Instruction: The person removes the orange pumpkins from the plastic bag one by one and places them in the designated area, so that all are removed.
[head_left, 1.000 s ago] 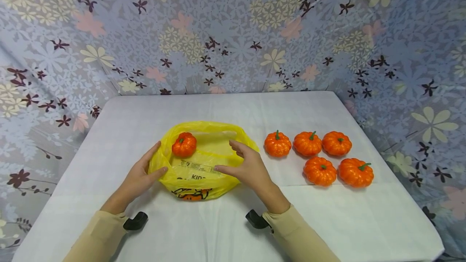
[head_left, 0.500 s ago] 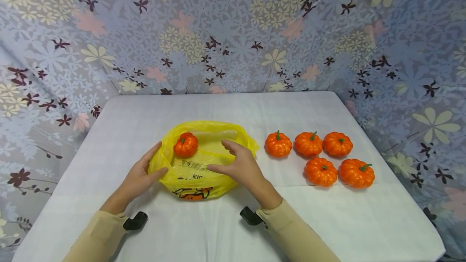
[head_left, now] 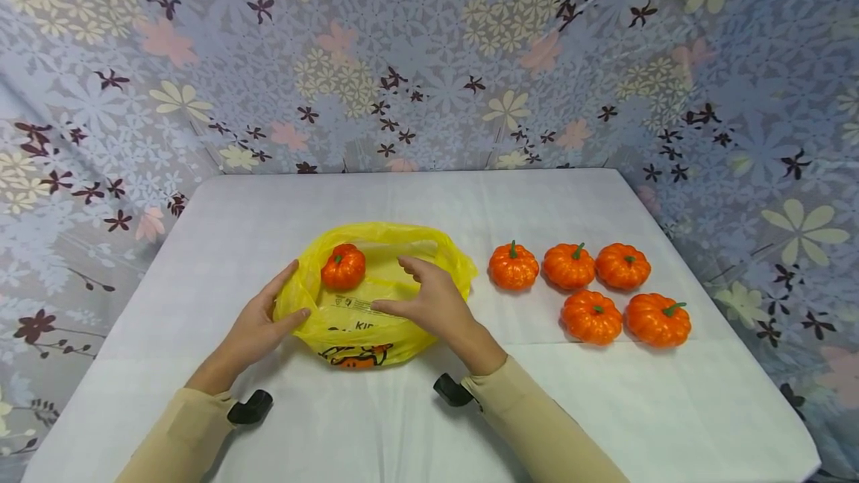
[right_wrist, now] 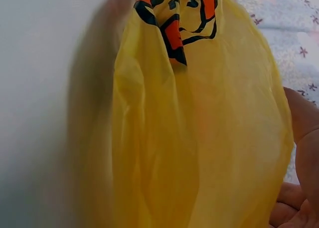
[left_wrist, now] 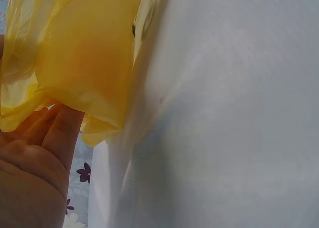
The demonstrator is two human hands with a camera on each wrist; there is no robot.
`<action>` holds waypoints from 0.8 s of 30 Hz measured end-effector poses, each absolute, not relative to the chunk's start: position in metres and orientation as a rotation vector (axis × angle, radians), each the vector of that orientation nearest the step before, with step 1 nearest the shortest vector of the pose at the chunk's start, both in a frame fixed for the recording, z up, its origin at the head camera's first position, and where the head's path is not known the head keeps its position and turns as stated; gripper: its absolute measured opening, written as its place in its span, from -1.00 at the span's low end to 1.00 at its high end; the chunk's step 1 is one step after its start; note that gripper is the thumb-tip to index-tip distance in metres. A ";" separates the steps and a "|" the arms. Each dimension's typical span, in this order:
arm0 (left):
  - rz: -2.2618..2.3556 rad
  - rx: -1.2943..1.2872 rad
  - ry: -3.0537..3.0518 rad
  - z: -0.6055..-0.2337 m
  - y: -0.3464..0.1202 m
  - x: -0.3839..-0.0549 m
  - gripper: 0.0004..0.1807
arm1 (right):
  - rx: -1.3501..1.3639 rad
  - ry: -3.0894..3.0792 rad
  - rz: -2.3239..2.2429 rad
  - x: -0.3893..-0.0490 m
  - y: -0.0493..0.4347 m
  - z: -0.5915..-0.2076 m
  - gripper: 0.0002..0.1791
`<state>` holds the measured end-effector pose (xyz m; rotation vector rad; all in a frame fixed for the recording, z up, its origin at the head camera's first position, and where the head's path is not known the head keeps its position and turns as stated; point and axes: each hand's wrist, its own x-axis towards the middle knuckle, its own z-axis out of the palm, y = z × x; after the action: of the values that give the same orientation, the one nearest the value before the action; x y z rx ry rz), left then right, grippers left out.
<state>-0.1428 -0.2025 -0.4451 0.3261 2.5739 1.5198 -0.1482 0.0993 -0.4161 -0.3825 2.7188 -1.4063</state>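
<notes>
A yellow plastic bag [head_left: 382, 338] lies with its mouth spread on the white-covered table. Inside, at its left, sits one orange toy pumpkin [head_left: 344, 267]. My left hand [head_left: 253, 332] holds the bag's left side, fingers on the outer side and thumb over the near rim. In the left wrist view, yellow plastic [left_wrist: 89, 53] covers the fingertips. My right hand [head_left: 439, 304] hovers over the right part of the bag's mouth, thumb and fingers apart with nothing between them. The right wrist view shows the bag's printed side [right_wrist: 164, 113], with part of that hand [right_wrist: 308, 153] behind it.
Several more orange pumpkins with green stems, such as the nearest one [head_left: 513, 267] and the rightmost one [head_left: 658, 320], stand right of the bag. A flowered cloth [head_left: 429, 58] hangs behind the table [head_left: 403, 196]. Black wrist cameras [head_left: 250, 408] jut from both sleeves.
My right hand has moved left over the bag's mouth, away from the loose pumpkins. The pumpkin in the bag appears slightly farther right; my left hand stays where it was.
</notes>
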 end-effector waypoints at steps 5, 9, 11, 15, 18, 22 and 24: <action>1.518 0.324 2.573 -0.445 -0.202 -0.144 -0.08 | -0.414 2.718 -1.398 -0.154 0.092 -0.418 0.02; 1.532 0.324 2.563 -0.444 -0.201 -0.144 -0.08 | -0.411 2.733 -1.374 -0.157 0.085 -0.419 0.02; 1.534 0.326 2.564 -0.443 -0.201 -0.144 -0.08 | -0.408 2.738 -1.364 -0.158 0.082 -0.419 0.02; 1.509 0.319 2.587 -0.443 -0.202 -0.142 -0.08 | -0.418 2.747 -1.336 -0.161 0.076 -0.419 0.02; 1.497 0.309 2.601 -0.442 -0.203 -0.140 -0.08 | -0.443 2.757 -1.321 -0.163 0.071 -0.419 0.02; 1.498 0.315 2.604 -0.442 -0.203 -0.139 -0.09 | -0.432 2.768 -1.314 -0.166 0.065 -0.421 0.02; 1.497 0.323 2.604 -0.442 -0.202 -0.140 -0.09 | -0.409 2.767 -1.315 -0.166 0.063 -0.422 0.02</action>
<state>-0.1399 -0.2017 -0.4424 0.3225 2.6041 1.4974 -0.1663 0.0631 -0.4224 -0.4089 2.7667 -1.3154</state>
